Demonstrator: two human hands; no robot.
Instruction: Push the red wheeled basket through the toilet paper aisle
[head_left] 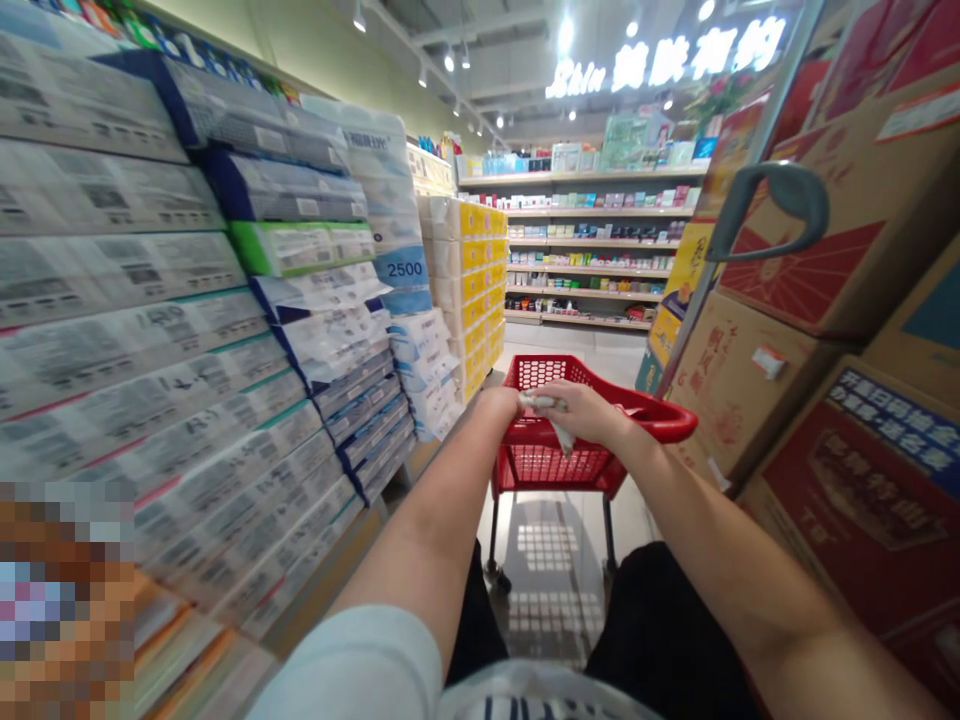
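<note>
A red plastic shopping cart (559, 470) stands right in front of me, its basket walls pierced like a grid. My left hand (505, 403) is closed at the left end of the cart's handle (667, 425); its fingers are mostly hidden. Just to the right, my right hand (579, 408) is bent over a crumpled whitish cloth or tissue (564, 438), which lies over the handle. One end of the cloth reaches toward my left hand and another hangs down behind the bar.
Stacked paper-tissue packs (135, 300) line the left side, with yellow-and-white packs (480, 290) farther on. Cardboard cartons (825, 460) and a grey handle on a pole (814, 205) stand close on the right. Product shelves (592, 240) cross the far end. A pixelated patch covers the lower left.
</note>
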